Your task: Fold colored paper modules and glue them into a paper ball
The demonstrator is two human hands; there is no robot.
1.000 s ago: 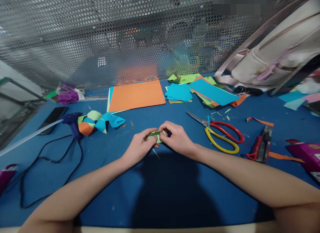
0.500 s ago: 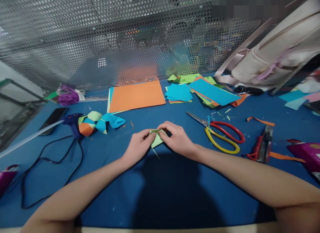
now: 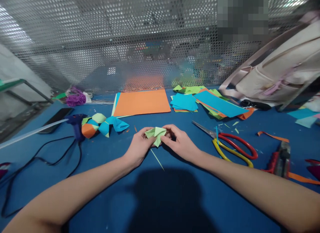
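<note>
A small folded piece of light green paper (image 3: 156, 135) is held between both hands at the middle of the blue table. My left hand (image 3: 140, 143) pinches its left side, thumb on the front. On the right side, my right hand (image 3: 180, 142) grips it between thumb and bent fingers. The fingertips behind the paper are partly hidden. Just below lies a thin pale green strip (image 3: 158, 159) on the table. Left of the hands sits a folded paper piece (image 3: 103, 126) in orange, blue and green.
Orange sheets (image 3: 142, 102), blue squares (image 3: 184, 102) and blue strips (image 3: 220, 102) lie along the mesh panel. Scissors (image 3: 231, 146) and a red cutter (image 3: 281, 161) are at right. A blue glue gun (image 3: 78, 126), its cord and a black phone (image 3: 56, 119) are at left.
The green paper now shows raised, spread folds, and my hands have moved to its sides. The camera view has shifted, so the items at the back appear lower.
</note>
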